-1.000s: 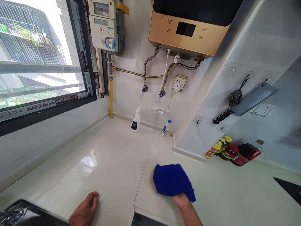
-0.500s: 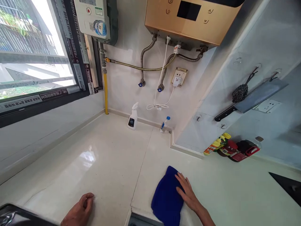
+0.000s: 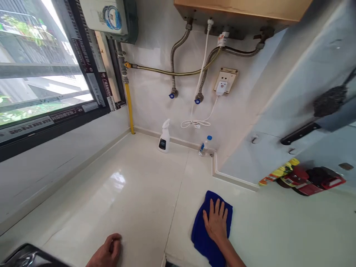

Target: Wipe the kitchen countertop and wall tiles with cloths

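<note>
A dark blue cloth lies spread on the pale countertop, with a few folds along its edge. My right hand presses flat on its upper right part, fingers outstretched and palm down, without gripping it. At the lower left, my left hand rests on the counter with its fingers curled in, and nothing shows in it. A white spray bottle stands upright near the back wall. To its right is a clear plastic bottle with a blue cap.
A black glossy object fills the lower left corner. Bottles and jars stand along the right wall, below a hanging knife and scrubber. The wall corner juts out. Pipes hang under a gold water heater.
My right hand has moved from the cloth's right edge onto it and now lies flat. The cloth's right side is spread wider. My left hand stays curled. The camera view has shifted.
</note>
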Demonstrator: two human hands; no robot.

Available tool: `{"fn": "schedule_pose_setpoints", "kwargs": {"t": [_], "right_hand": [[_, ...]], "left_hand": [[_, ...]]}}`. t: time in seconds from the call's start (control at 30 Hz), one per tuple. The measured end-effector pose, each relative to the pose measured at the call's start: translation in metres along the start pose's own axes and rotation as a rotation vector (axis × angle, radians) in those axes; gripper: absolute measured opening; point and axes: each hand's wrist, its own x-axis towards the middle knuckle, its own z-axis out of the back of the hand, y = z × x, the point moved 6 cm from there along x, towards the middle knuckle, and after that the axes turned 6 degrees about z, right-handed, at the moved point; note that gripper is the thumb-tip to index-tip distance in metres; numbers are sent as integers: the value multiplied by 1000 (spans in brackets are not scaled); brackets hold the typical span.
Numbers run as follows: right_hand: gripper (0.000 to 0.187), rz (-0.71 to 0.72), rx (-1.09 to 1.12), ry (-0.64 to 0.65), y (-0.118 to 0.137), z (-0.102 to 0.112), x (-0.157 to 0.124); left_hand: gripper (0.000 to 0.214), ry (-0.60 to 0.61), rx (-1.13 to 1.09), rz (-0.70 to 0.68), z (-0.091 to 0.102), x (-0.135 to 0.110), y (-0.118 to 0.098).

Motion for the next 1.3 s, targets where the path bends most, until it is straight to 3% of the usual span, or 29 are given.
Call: {"fn": "schedule_pose_setpoints", "kwargs": {"t": [0.1, 0.2, 0.37, 0.63, 0.83, 1.07, 1.3], "right_hand": [[76, 39, -64, -13, 6, -7, 25], [74, 89, -126, 12, 31, -18, 50], [69, 169, -213, 73, 94, -31, 95], [68, 320, -216, 89, 200, -54, 163], [70, 401, -44, 163, 278, -69, 199], [70, 566, 120, 191, 357, -80, 204], [72, 833, 272, 318, 396, -75, 168]], "left_hand": [[37, -27, 25, -12, -3, -1, 3], [33, -55, 37, -42, -3, -4, 2], [31, -231, -73, -119, 3, -16, -1], [28, -404, -149, -187, -4, -22, 4], [22, -398, -136, -245, -8, -21, 12], [24, -502, -50, -323, 7, -28, 2], [25, -451, -42, -239, 6, -28, -1]]}}
